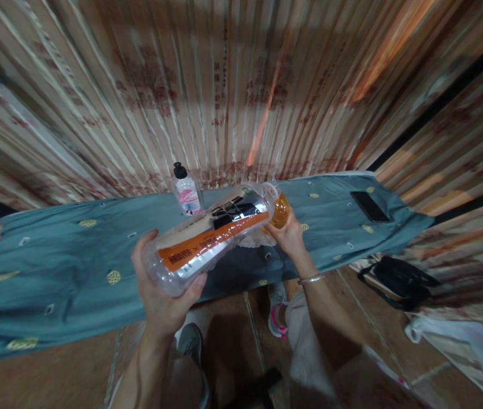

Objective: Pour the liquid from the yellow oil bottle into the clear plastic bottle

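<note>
My left hand (165, 298) is wrapped around the base of a large clear plastic bottle (211, 238) with an orange, black and silver label. The bottle lies tilted, its neck slightly raised and pointing to the far right. At that neck, my right hand (286, 233) grips a clear container of amber liquid (282, 209). Whether the bottle's mouth touches this container or only overlaps it in view, I cannot tell. Behind the big bottle stands a small pump bottle (188, 196) with a black top and pink label. Something pale and crumpled (254, 237) lies partly hidden beneath.
A blue-green cloth with yellow pineapples covers the narrow table (75, 272). Toward its right end lies a black phone (369, 205). Pleated curtains (207, 85) hang behind. On the tiled floor to the right are a black bag (399, 281) and a white bag (458, 346).
</note>
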Demonstrator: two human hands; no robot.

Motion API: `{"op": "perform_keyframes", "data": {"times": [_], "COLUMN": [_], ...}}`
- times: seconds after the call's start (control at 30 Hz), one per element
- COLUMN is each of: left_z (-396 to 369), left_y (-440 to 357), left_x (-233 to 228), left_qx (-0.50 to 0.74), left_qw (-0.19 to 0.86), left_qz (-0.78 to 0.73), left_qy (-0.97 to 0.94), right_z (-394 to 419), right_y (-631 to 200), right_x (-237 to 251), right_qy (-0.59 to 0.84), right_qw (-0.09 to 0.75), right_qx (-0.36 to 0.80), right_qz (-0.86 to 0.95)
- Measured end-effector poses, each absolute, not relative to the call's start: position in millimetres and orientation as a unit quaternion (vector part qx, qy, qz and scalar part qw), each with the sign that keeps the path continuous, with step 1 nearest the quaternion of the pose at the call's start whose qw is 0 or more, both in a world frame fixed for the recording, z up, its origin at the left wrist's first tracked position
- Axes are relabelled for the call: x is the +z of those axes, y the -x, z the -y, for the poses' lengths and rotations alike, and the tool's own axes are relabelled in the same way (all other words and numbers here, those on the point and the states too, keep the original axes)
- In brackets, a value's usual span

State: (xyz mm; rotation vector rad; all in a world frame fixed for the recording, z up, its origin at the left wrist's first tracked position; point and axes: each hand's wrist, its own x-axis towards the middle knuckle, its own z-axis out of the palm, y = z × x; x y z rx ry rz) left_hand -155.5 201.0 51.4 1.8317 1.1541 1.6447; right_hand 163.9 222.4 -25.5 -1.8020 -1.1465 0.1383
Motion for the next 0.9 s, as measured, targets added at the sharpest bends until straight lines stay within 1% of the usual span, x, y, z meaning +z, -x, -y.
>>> {"op": "perform_keyframes", "data": {"times": [0.2, 0.37, 0.63, 0.9], "left_z": [-203.5, -200.9, -201.8, -202.2], "left_y": [165.4, 157.6, 156.2, 152.7], "left_x": [45.5, 51.6, 53.2, 50.7], "left_qx": [0.560, 0.587, 0.586, 0.600], "left_qw": [0.217, 0.220, 0.210, 0.203], "left_qz": [-0.406, -0.416, -0.400, -0.418], "left_qy": [-0.690, -0.658, -0.672, -0.651], "right_z": [-222.4, -222.1, -221.8, -222.7], "right_y": [-163.9, -163.1, -161.0, -163.3], "right_x": [-24.6, -23.0, -19.8, -25.1], "right_qy": [0.740, 0.744, 0.750, 0.737], "right_qw": [0.478, 0.475, 0.472, 0.487], "right_qx": [0.061, 0.075, 0.077, 0.062], "right_qz": [0.469, 0.465, 0.457, 0.465]}}
